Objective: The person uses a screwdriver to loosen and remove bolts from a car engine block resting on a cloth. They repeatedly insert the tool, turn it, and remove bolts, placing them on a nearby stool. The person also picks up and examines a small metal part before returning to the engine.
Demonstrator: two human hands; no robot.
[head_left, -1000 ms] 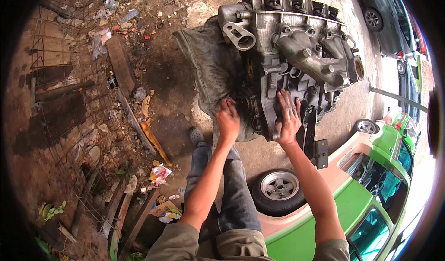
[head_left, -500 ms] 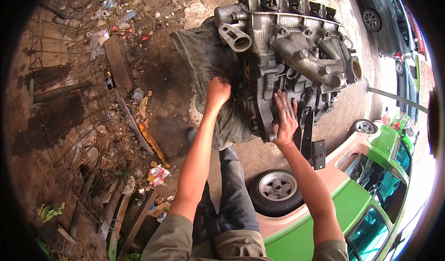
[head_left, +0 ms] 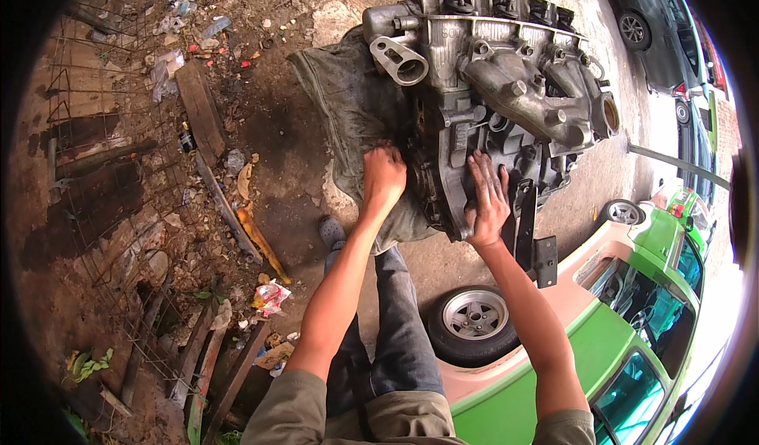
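A large grey metal engine (head_left: 455, 132) stands over a dark cloth (head_left: 336, 101) on the ground. My left hand (head_left: 385, 178) is at the left end face of the engine, above the cloth. Its fingers are curled closed, and whatever they grip is hidden behind the knuckles. My right hand (head_left: 488, 198) lies flat on the engine's near side, fingers stretched out and darkened with grime. A cast manifold (head_left: 518, 93) juts out above that hand, and a dark metal bracket (head_left: 544, 259) sticks out just right of it.
At the lower right stands a green and pink car (head_left: 522, 382) with its wheel (head_left: 474, 326) near my leg. Dark cars (head_left: 664, 34) are parked farther off. Rusty wire mesh (head_left: 95, 168), a wooden plank (head_left: 202, 113) and litter (head_left: 270, 297) cover the ground on the left.
My left hand has moved slightly right and toward me along the engine's end face, still closed. My right hand stays pressed to the engine.
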